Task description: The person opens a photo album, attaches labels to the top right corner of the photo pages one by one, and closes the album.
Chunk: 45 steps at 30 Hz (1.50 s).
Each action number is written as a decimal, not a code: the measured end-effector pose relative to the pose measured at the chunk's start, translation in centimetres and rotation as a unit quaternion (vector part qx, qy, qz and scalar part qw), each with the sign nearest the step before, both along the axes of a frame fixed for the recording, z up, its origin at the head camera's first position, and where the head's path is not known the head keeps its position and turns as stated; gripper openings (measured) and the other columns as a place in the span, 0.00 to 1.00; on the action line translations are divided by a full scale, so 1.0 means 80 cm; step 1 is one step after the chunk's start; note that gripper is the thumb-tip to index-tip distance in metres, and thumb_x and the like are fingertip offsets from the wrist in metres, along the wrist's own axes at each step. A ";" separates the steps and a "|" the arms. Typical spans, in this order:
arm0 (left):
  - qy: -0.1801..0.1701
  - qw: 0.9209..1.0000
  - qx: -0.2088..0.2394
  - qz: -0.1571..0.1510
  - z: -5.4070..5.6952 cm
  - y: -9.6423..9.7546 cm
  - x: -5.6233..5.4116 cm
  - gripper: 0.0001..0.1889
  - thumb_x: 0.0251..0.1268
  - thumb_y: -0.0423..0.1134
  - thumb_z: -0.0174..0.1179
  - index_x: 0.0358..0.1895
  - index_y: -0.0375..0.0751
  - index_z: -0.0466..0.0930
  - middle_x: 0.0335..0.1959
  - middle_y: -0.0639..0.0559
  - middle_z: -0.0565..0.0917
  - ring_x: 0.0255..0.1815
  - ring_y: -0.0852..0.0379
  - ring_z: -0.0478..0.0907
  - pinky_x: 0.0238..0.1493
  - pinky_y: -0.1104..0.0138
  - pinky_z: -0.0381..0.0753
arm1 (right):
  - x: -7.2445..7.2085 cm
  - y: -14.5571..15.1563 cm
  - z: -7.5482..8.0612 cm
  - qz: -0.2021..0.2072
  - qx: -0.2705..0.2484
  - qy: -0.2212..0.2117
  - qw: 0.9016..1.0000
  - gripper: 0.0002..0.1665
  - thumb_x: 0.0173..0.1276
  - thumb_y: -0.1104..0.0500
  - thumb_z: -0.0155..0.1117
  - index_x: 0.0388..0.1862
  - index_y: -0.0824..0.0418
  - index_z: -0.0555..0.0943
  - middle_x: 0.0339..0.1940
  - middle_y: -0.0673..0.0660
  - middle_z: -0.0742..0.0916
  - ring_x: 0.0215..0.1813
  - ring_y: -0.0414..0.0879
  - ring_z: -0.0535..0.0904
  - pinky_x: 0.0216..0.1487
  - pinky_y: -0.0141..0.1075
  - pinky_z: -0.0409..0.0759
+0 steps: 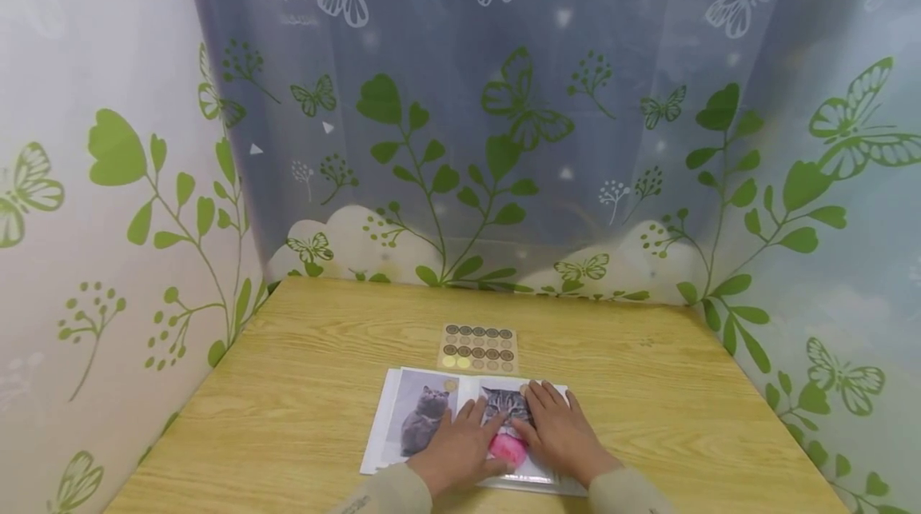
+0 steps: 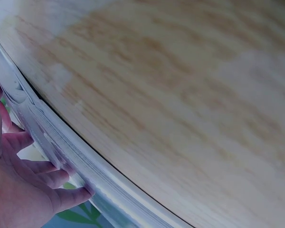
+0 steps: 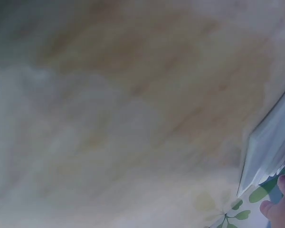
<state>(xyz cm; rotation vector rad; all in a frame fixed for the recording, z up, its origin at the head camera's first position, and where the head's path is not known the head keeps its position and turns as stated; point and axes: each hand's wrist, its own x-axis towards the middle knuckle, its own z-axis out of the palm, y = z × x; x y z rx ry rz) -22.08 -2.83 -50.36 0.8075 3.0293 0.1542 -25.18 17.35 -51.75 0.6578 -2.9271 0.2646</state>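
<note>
A photo album (image 1: pixel 376 440) lies spread on the table, its page edges (image 2: pixel 114 178) showing in the left wrist view. Its left page has a grey cat picture (image 1: pixel 420 422) with a round tan sticker (image 1: pixel 450 386) near the top right corner. A tabby cat picture with a pink patch (image 1: pixel 508 450) fills the right page, partly covered by both hands. My left hand (image 1: pixel 460 444) rests on the right page near the fold, fingers extended. My right hand (image 1: pixel 566 432) presses that page's right side with fairly straight fingers; what lies under its fingertips is mostly hidden.
Just beyond the album lies a sheet of round stickers (image 1: pixel 478 348) in rows, dark, tan and with two yellowish spots. The wood-grain table (image 1: pixel 288 386) is bordered by patterned curtains (image 1: pixel 460 178) at the back and both sides.
</note>
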 end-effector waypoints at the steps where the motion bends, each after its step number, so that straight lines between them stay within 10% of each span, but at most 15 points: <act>1: -0.001 1.000 0.000 -0.001 0.000 0.000 0.000 0.43 0.62 0.72 0.51 0.75 0.51 0.64 0.75 0.39 0.63 0.73 0.41 0.63 0.67 0.42 0.66 | -0.002 0.000 -0.001 0.000 -0.003 0.002 1.000 0.40 0.77 0.39 0.48 0.71 0.69 0.68 0.72 0.67 0.70 0.74 0.64 0.62 0.72 0.64 0.53; 45: -0.006 1.000 0.026 0.002 -0.004 0.000 -0.002 0.43 0.61 0.71 0.54 0.74 0.50 0.66 0.74 0.37 0.64 0.72 0.39 0.63 0.66 0.39 0.65 | 0.009 -0.010 -0.004 -0.009 0.016 0.021 1.000 0.40 0.77 0.37 0.45 0.71 0.67 0.69 0.74 0.66 0.68 0.75 0.62 0.60 0.73 0.64 0.51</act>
